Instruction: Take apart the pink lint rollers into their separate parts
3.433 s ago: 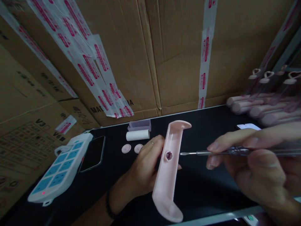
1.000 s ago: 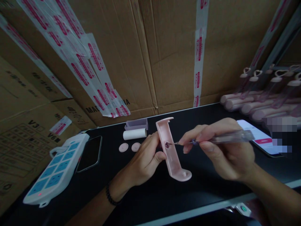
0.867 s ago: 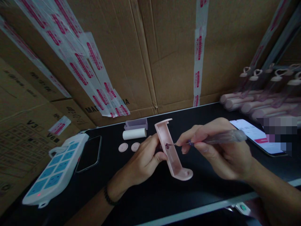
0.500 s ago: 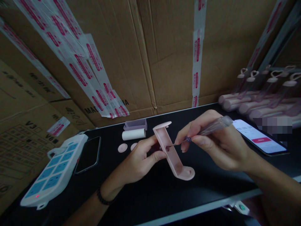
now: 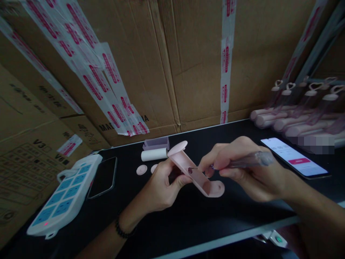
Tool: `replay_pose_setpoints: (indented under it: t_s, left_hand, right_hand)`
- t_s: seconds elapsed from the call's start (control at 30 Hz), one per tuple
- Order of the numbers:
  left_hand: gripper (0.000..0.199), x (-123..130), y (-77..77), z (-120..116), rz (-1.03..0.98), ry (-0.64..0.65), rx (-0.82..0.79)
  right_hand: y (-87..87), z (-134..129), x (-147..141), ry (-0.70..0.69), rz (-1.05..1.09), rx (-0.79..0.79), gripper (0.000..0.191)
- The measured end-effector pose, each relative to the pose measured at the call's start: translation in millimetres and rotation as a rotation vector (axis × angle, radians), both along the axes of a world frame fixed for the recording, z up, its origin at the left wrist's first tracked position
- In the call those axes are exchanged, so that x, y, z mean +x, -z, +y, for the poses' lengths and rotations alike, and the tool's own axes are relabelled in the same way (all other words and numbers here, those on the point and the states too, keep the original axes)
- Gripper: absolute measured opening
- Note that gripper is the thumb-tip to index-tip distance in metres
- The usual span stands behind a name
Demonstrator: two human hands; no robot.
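Note:
Between my two hands, a pale pink plastic shell (image 5: pixel 202 178) with rounded ends is held tilted above the table. My left hand (image 5: pixel 161 185) is closed on its left side, thumb at the near edge and fingers behind. A screwdriver (image 5: pixel 249 160) with a clear handle is gripped in my right hand (image 5: pixel 253 176). Its thin shaft points into the shell's hollow, near a small dark spot by my left thumb; whether the tip touches cannot be made out. Behind the shell lie a white cylinder (image 5: pixel 154 154), a translucent purple tray (image 5: pixel 156 143) and small pink discs (image 5: pixel 141 169).
A white power strip (image 5: pixel 64 196) and a dark phone (image 5: pixel 102 177) lie at the left. On the right is a lit phone (image 5: pixel 295 157), with several pink tube-shaped devices (image 5: pixel 285 120) behind it. Large cardboard boxes (image 5: pixel 194 72) stand along the black table's (image 5: pixel 167 230) back edge.
The shell has turned so its far end cap shows more face-on and its near end is slightly higher. My right hand has tilted, bringing the screwdriver's handle lower and more level.

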State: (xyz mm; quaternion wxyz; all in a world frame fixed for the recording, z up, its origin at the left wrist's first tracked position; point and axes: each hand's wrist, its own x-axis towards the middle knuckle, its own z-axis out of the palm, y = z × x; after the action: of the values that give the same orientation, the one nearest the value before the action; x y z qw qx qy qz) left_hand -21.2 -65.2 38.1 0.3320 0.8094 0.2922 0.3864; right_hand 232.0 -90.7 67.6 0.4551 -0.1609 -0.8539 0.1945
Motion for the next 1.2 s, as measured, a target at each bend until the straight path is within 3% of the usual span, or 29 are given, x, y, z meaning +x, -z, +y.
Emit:
replay_pose_setpoints:
  t_s: [0.1,0.23,0.43,0.53,0.7,0.9,1.07,1.2]
  left_hand:
    - [0.037,2,0.2,-1,-0.035,0.021,-0.008]
    - [0.036,5,1.0,-3,-0.063,0.066,-0.009]
    - [0.034,6,2.6,-5,-0.105,0.077,0.022]
    - [0.033,4,4.2,-5,-0.104,0.088,-0.005]
    - [0.038,7,1.0,-8,-0.127,0.094,-0.078]
    - [0.042,12,-8.5,-13,-0.142,0.059,-0.134]
    - [0.05,12,-7.6,-14,-0.133,0.033,-0.15]
    - [0.051,13,-5.8,-15,-0.138,0.018,-0.163]
  right_hand:
    - [-5.6,-5,-1,-0.025,-0.082,0.009,0.004]
    - [-7.3,-11,-1,-0.061,-0.133,-0.045,0.011]
    - [-3.7,-9,0,-0.052,-0.016,-0.024,0.012]
    - [3.1,-5,1,-0.053,0.075,-0.018,0.002]
    - [5.3,-5,-1,-0.078,0.149,-0.023,0.002]
    - [-1.3,-16,1,-0.084,-0.198,0.014,0.007]
    - [3.6,-21,4,-0.006,-0.337,0.075,0.044]
    - [-8.6,-34,-5,0.026,-0.269,0.183,0.024]
